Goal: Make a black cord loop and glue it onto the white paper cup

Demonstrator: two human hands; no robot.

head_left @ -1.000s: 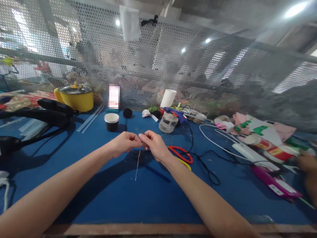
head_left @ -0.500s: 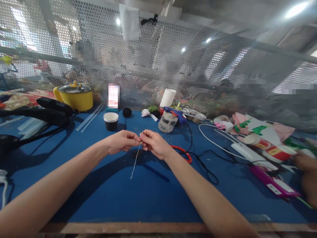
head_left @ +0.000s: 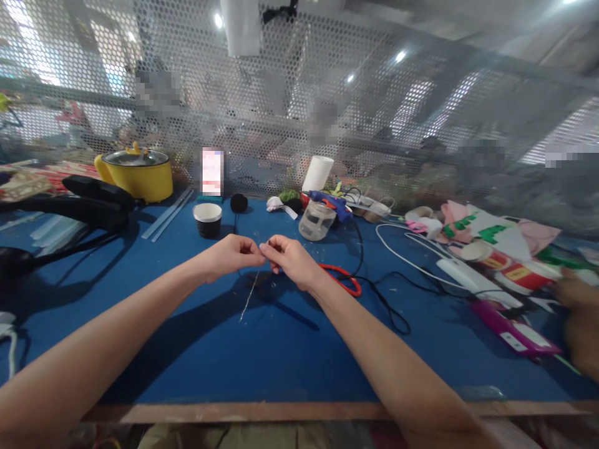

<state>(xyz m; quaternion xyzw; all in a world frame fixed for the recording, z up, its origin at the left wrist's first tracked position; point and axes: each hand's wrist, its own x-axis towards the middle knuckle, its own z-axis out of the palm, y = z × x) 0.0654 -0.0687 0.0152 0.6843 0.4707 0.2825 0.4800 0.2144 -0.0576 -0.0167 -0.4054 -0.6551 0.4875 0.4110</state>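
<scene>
My left hand (head_left: 233, 256) and my right hand (head_left: 289, 259) meet fingertip to fingertip above the blue table. Both are pinched shut on a thin white string (head_left: 251, 295), whose loose end dangles below them toward the tabletop. What lies right between the fingertips is too small to make out. Beyond the left hand stands a black cup with a white rim (head_left: 208, 221), and a ball of black yarn (head_left: 239, 203) with a strand running toward me. A clear jar (head_left: 317, 222) with a blue glue gun (head_left: 330, 204) across its top is past my right hand.
A yellow pot (head_left: 138, 178) and a lit phone (head_left: 212, 173) stand at the back by the perforated metal screen. Black headgear-like equipment (head_left: 93, 199) lies left. Cables, a purple power strip (head_left: 513, 329) and red paper cups (head_left: 510, 272) crowd the right, near another person's blurred hand (head_left: 580, 318).
The view has tipped downward slightly, showing more below the table edge. My hands stay together with the string still pinched, its dangling end swung slightly left.
</scene>
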